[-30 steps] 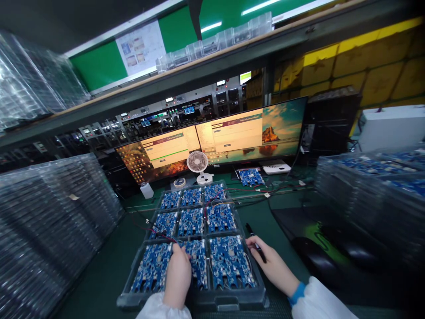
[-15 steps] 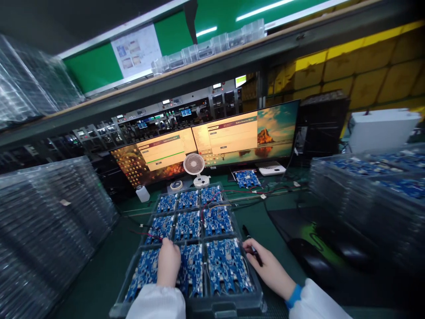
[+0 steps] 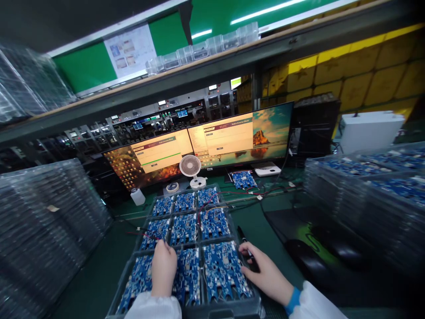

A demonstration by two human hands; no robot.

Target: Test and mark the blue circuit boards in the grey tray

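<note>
Both in view: left hand (image 3: 164, 268) bunched in a pinch on the red and dark wires (image 3: 146, 234), over the tray's left column; right hand (image 3: 267, 277) gripping a black pen (image 3: 254, 263), just beside the tray's right edge; tray (image 3: 229, 306) flat on the green table (image 3: 99, 252), blue circuit boards (image 3: 187, 228) in its nine cells; white fan (image 3: 190, 166) behind it, monitors (image 3: 229, 137) beyond; stacked trays (image 3: 49, 239) to the left.
</note>
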